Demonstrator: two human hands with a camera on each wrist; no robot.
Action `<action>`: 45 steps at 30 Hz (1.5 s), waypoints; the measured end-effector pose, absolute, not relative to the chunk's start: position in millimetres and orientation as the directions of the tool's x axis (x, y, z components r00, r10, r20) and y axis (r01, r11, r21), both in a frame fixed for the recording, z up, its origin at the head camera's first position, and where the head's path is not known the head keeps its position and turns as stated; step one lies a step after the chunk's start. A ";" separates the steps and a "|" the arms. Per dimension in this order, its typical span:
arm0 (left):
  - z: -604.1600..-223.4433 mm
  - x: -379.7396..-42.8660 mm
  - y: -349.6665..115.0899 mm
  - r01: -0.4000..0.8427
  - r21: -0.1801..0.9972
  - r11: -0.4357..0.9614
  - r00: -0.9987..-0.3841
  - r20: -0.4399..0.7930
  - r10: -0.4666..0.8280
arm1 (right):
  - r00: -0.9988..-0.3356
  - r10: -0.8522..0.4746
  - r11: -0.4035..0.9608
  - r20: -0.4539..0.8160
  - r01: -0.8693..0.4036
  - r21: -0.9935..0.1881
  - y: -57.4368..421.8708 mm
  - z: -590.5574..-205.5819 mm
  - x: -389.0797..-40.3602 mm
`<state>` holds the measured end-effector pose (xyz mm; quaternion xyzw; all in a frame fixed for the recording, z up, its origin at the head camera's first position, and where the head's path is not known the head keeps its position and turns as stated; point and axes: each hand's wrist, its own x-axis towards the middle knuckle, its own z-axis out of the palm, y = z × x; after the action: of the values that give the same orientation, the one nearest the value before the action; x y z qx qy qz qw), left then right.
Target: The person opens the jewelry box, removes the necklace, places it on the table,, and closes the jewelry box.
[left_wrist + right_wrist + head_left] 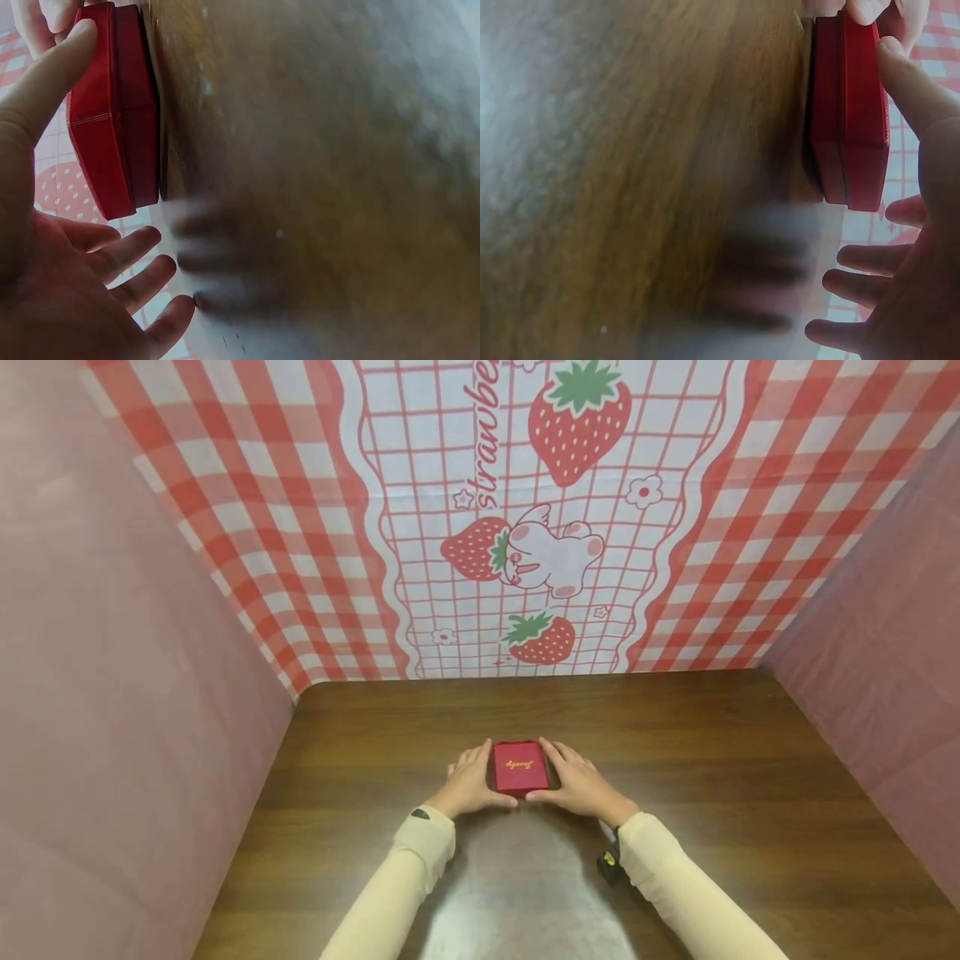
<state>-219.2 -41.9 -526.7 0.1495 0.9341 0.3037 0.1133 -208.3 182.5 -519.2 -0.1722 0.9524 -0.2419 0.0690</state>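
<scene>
A small red jewelry box (520, 765) with gold lettering lies flat on the wooden table (360, 752); the lettering looks upside down in the head view. Its lid and base meet at a seam, seen in the left wrist view on the red box (105, 142). To its left, my left hand (467, 783) has its thumb at the near face, the other fingers straight and spread. My right hand (581, 783) mirrors this on the right, thumb at the near face of the box (851, 112), fingers extended. Neither hand's fingers curl round the box.
A red-and-white strawberry-patterned cloth (525, 552) hangs behind the table's far edge. Pink cloth walls stand at the left (112, 652) and right (885, 635). A dark wrist device (609, 864) hangs under the right sleeve (667, 852).
</scene>
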 end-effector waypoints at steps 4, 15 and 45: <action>-528.2 -220.3 -40.1 0.226 0.596 0.770 -0.927 -0.111 0.358 | -0.928 -0.370 0.819 -0.037 -0.307 -0.486 180.9 -519.0 -209.0; -529.5 -220.9 -38.4 0.241 0.607 0.757 -0.923 -0.097 0.372 | -0.923 -0.384 0.820 -0.007 -0.338 -0.462 178.7 -523.6 -210.5; -532.6 -219.2 -41.2 0.244 0.642 0.727 -0.918 -0.088 0.386 | -0.910 -0.415 0.785 0.020 -0.369 -0.498 176.5 -524.2 -217.6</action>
<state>-219.2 -41.2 -532.6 0.1709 0.9229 0.3276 0.1084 -217.6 176.5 -524.2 -0.2078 0.9436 -0.2539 0.0452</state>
